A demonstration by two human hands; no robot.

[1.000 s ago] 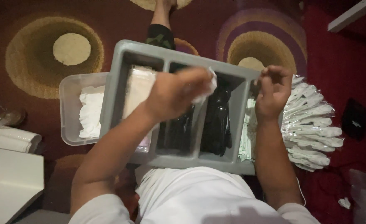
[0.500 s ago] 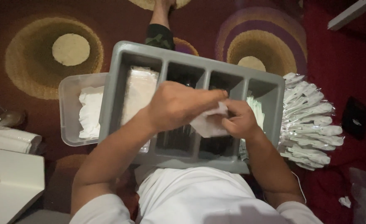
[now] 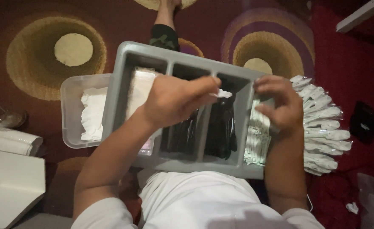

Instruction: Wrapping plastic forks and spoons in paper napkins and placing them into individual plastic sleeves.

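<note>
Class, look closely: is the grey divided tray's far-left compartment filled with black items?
No. In the grey divided tray, the far-left compartment holds white packets; the black items lie in the middle compartments.

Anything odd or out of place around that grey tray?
Mostly tidy. A crumpled white scrap lies loose on the red floor at lower right, away from the fanned stack of wrapped white spoons. The grey divided tray sits tilted across the person's lap.

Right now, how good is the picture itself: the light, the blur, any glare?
Head view: dim, warm room light; the carpet falls off into dark corners. The left hand and right hand look a little soft, as does the white scrap at the left fingertips. The dark middle compartments of the gray tray lose detail. Faint sheen on the wrapped spoons, no harsh glare.
</note>
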